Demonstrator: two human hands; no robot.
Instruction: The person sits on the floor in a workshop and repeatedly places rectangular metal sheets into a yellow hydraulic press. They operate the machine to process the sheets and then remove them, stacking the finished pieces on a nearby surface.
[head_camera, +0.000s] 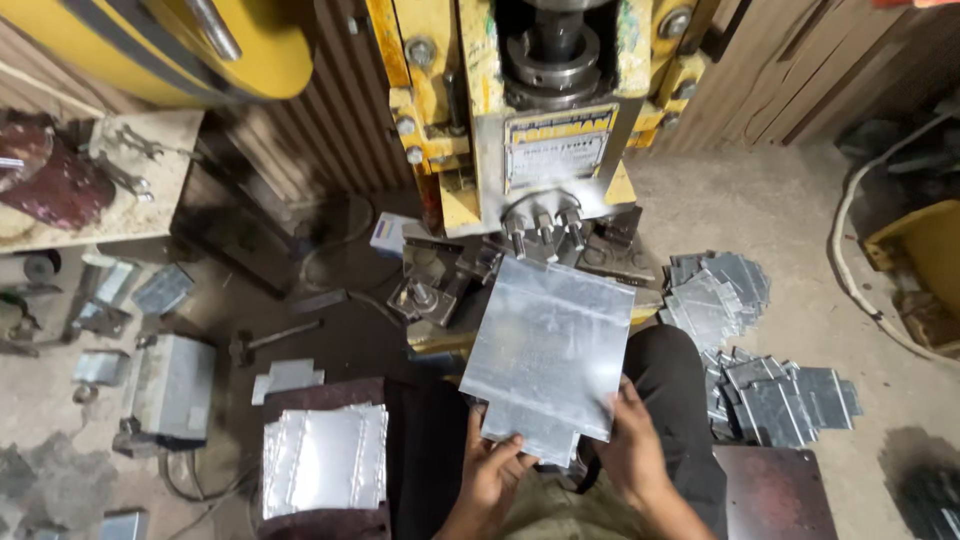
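A shiny metal sheet (550, 350) with a notched near edge is held flat in front of a yellow power press (545, 110). My left hand (493, 478) grips the sheet's near left corner. My right hand (630, 452) grips its near right corner. The sheet's far edge lies right under the press's grey ram and bolts (545, 228). A stack of similar flat sheets (323, 458) rests on a dark stool at my left.
Piles of cut metal pieces (760, 350) lie on the floor at the right. A hammer (270, 340) and loose metal parts lie on the left floor. A bench with tools (110, 170) stands at far left. A cable (850, 260) runs along the right.
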